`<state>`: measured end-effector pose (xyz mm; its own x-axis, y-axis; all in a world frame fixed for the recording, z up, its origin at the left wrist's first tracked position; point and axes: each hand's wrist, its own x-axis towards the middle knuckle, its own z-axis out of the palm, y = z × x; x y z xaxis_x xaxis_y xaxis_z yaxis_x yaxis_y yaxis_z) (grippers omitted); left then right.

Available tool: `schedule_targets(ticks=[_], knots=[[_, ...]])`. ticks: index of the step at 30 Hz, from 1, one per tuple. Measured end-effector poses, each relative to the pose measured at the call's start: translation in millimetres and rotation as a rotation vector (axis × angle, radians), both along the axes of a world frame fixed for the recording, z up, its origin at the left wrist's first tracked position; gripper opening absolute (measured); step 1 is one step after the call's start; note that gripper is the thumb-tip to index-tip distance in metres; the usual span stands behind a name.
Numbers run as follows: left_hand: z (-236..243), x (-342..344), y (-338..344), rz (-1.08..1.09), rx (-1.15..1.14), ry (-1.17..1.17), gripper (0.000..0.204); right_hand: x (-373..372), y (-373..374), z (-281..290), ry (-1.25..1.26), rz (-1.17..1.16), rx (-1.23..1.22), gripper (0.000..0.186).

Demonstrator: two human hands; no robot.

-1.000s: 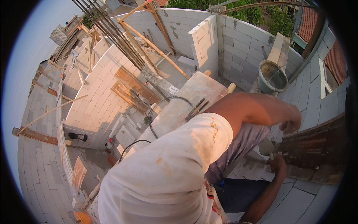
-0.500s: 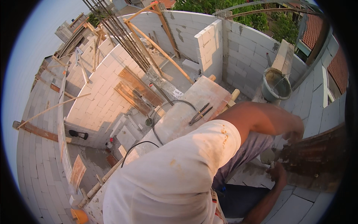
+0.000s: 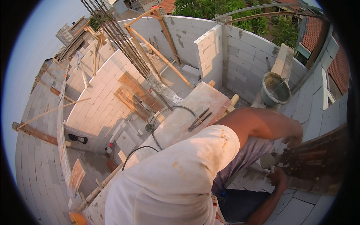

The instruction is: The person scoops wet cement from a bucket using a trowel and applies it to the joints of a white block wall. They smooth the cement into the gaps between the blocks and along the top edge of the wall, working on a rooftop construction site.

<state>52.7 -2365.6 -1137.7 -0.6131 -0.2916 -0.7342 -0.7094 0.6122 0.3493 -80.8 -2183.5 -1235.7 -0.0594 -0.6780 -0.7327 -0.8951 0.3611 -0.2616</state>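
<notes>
My left arm, in a white stained sleeve, reaches across to the right. Its hand (image 3: 294,132) bends its fingers down onto the upper end of a dark brown, mortar-smeared board (image 3: 317,159); the fingertips are partly in shadow. Lower down, my right hand (image 3: 277,177) is closed beside the board's near end. It grips what appears to be a trowel, whose grey blade (image 3: 267,160) points up against the board's end; the handle is hidden in the fist. Pale blocks (image 3: 288,206) lie beneath the right forearm.
A mortar-crusted bucket (image 3: 275,90) stands by the block wall at the upper right. Pincers (image 3: 198,119) and a black cable (image 3: 153,129) lie on the plank platform (image 3: 183,129). Upright rebar (image 3: 116,37) rises beyond it. On the left, the floor lies lower, with blocks and boards.
The view has shifted slightly. My right hand and the trowel blade sit slightly higher against the board's end; my left hand stays at the board's upper end.
</notes>
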Motion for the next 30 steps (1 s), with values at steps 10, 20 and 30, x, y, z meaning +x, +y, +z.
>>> schedule_targets(ticks=[10,20,30], knots=[[4.3,-5.8,6.3,-0.048,-0.024,-0.044,0.048,-3.2,6.1,-1.2,-0.002,-0.020,-0.046,0.032],[8.4,-2.0,7.9,-0.118,-0.036,-0.013,0.048,-2.2,11.1,3.2,-0.001,0.010,-0.109,0.031],[0.6,-0.7,2.2,-0.097,-0.008,0.005,0.051,11.6,9.3,16.7,0.052,-0.018,-0.029,0.040]])
